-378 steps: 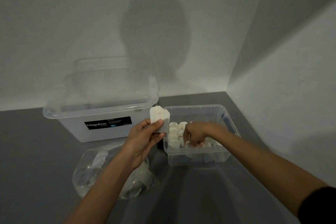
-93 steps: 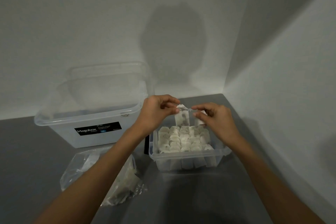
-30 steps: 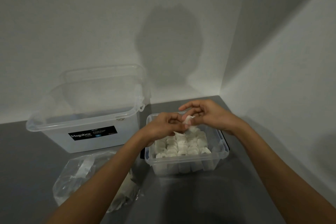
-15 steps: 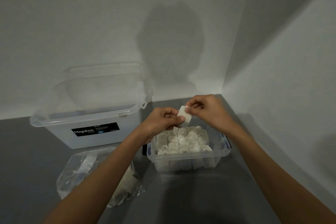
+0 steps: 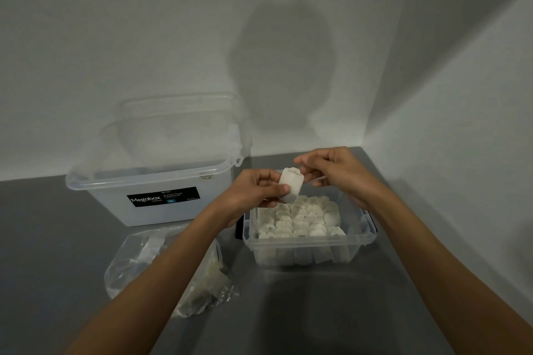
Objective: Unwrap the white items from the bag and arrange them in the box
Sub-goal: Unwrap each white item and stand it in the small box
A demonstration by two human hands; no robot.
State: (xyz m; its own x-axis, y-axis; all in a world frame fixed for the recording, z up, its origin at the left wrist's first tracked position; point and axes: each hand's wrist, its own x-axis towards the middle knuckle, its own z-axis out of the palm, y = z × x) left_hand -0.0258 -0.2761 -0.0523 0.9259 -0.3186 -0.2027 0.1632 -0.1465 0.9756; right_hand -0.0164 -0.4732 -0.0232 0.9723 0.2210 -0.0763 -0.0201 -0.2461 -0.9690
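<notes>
Just above the back left part of the small box [image 5: 305, 243], the left hand [image 5: 253, 190] held one white item [image 5: 291, 185] tilted, its thumb and fingers [image 5: 277, 188] curled round the lower half. The right hand [image 5: 337, 173] met it from the other side, fingers bent and pinching at the item's top end; whether they gripped the item itself or a thin wrapping on it could not be told. Neither hand was released.

Below them the small box stood toward the back right corner of the bench [image 5: 317, 311], close to where the two walls met. It was clear plastic and packed with upright rows of more white items [image 5: 297, 219] that filled most of it.

A bigger clear box [image 5: 155, 210] with a black label sat along the back edge to the left – its lid [image 5: 178, 112] propped behind it against the wall. In front of that box, left of the small one, lay the crumpled clear bag [image 5: 144, 268] with pale contents – the left forearm crossed over its right side.
</notes>
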